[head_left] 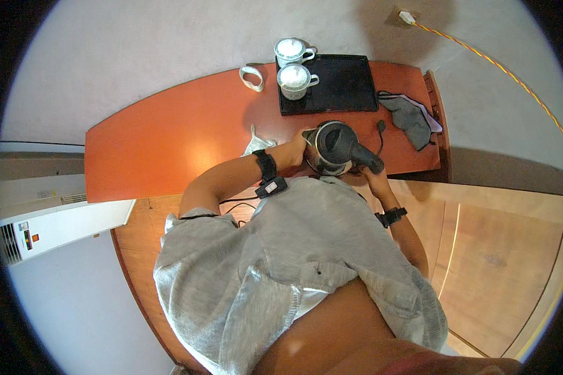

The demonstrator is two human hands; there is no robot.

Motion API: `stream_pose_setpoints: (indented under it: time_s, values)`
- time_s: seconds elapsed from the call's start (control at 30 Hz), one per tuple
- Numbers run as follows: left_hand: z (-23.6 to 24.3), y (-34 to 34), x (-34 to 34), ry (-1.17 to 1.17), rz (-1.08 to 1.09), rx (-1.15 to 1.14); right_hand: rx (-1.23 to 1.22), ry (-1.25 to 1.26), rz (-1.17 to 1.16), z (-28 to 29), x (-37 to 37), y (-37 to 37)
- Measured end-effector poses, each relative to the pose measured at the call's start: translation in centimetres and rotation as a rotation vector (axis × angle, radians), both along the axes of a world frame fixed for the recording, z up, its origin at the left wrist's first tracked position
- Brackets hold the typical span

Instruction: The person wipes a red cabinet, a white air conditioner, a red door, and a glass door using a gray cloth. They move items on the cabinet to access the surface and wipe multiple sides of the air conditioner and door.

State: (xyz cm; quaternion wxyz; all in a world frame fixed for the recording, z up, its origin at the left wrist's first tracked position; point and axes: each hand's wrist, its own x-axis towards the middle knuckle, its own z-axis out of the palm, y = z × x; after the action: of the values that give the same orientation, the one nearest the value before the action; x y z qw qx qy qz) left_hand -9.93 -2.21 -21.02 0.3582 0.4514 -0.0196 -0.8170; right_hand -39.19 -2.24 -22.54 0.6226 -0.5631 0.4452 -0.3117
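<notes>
An electric kettle [333, 149] with a shiny metal body and a black lid and handle is at the table's near edge, close to my body. My left hand [299, 149] grips its left side, the fingertips partly hidden behind the body. On the other side, my right hand [374, 180] is closed at the kettle just beneath the handle; most of its fingers are hidden. A black cord with a plug [381, 127] lies on the table right of the kettle. Whether the kettle rests on the table or is slightly raised, I cannot tell.
Two lidded white cups [294, 81] stand at the left of a black tray [344, 81]. A white ring-shaped thing [251, 79] lies left of it, a grey cloth [410, 119] right. A pale cloth [258, 145] is beside my left forearm. The red-brown table [162, 140] meets the wall.
</notes>
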Motion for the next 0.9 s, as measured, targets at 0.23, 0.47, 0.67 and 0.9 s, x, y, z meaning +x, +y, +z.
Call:
stream_pose_setpoints:
  time_s: [0.23, 0.47, 0.67, 0.9]
  values:
    - [0.6, -3.5, -1.3, 0.06, 0.189, -0.258, -0.343, 0.045, -0.014, 9.4, 1.9, -3.1]
    - [-2.4, -14.1, -4.7, -0.406, 0.234, -0.516, -0.147, -0.015, -0.22, 6.0, -3.1, -17.1]
    - [0.5, -16.4, -6.2, -0.31, 0.423, -0.06, 0.169, -0.049, -0.14, 10.0, -0.2, -20.9]
    - [-0.3, -16.2, -6.3, -0.177, 0.586, 0.109, 0.017, 0.019, 0.021, 7.6, 2.9, -23.2]
